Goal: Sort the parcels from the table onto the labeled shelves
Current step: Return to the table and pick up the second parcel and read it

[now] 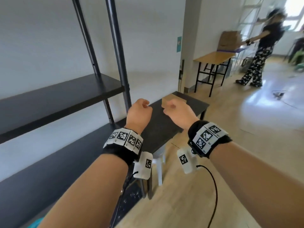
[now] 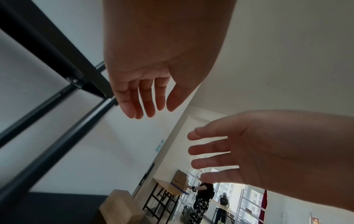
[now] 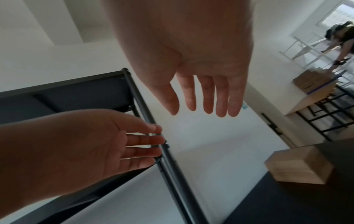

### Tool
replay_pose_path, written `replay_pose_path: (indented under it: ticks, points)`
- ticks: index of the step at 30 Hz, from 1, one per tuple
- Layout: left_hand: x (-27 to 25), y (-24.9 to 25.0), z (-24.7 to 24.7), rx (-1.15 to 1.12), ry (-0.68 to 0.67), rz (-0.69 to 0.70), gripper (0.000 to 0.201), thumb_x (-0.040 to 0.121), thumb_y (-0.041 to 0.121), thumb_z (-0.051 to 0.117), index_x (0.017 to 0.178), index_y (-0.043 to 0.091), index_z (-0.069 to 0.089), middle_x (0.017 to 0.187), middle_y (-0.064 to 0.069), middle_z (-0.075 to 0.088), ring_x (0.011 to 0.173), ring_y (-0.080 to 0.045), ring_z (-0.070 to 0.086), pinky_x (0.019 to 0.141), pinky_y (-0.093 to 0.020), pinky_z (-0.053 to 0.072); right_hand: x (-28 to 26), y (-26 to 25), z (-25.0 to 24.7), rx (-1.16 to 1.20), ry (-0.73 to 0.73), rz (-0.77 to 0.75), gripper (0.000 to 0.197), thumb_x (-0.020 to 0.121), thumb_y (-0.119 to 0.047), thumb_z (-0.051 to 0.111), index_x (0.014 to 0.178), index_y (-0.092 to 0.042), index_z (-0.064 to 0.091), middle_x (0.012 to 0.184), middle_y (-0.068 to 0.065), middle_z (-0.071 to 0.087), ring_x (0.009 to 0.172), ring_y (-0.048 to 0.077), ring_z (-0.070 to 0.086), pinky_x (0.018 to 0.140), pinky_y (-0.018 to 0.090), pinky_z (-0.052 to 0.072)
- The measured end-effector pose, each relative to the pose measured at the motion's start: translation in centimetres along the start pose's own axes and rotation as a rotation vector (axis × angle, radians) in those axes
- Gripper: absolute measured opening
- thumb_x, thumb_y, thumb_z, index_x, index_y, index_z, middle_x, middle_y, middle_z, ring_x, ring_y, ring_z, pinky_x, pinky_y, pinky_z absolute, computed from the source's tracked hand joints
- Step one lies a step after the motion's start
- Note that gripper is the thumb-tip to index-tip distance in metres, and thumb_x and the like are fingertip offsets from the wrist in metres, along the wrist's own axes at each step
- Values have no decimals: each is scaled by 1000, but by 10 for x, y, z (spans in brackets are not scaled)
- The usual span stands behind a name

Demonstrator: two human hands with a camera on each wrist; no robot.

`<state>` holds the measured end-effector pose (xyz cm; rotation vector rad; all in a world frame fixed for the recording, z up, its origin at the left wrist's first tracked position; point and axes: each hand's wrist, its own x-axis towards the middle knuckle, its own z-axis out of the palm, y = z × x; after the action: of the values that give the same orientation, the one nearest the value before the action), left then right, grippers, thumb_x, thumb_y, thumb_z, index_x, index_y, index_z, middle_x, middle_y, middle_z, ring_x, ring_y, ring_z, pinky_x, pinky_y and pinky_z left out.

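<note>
A brown cardboard parcel (image 1: 167, 100) lies near the far end of the low black table (image 1: 161, 132); it also shows as the parcel (image 3: 298, 164) in the right wrist view and the parcel (image 2: 120, 207) in the left wrist view. My left hand (image 1: 139, 111) and right hand (image 1: 174, 111) hover side by side above the table, just short of the parcel, fingers straight and empty. The right hand partly hides the parcel in the head view. The black shelf unit (image 1: 62, 94) stands to the left, its boards bare.
Two black shelf posts (image 1: 118, 51) rise beside my left hand. A white stool (image 1: 159, 163) sits under the table. Farther right, another person (image 1: 263, 46) handles cardboard boxes at a wooden table (image 1: 213, 58). Open wooden floor lies to the right.
</note>
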<state>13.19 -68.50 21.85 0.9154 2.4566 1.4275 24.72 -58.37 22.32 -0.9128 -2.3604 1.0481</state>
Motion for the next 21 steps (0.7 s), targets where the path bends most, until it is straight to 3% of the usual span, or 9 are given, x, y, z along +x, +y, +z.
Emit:
replay_pose_path:
  ticks: [5,11,15,21]
  points:
    - [47,0,64,17,-97,-20,38,94,17,54,131,13,58,131,-5,63,120,-24,59,98,-31,44,47,57,-17,-18,4,91,40,98,-25,55,136,-14,55,130,7,62,113,22,59,88,27,44]
    - [125,-13,130,18,-175,-44,40,94,18,54,134,14,56,133,-4,61,121,-22,58,95,-30,43,139,106,-20,-75,-18,180,46,96,-19,53,142,-17,51,135,7,59,121,23,57,86,25,39]
    - [179,-23,164,29,-214,-87,39,94,18,53,133,14,56,132,-5,62,120,-23,58,91,-29,41,199,126,-21,-140,-54,224,45,97,-14,50,142,-12,51,137,11,58,125,28,55,93,29,42]
    - [249,-29,214,66,-262,-122,40,96,19,51,135,14,54,134,-6,61,122,-23,58,95,-32,43,268,165,-27,-113,-49,314,34,98,-14,51,131,-13,58,134,8,59,121,25,57,84,26,39]
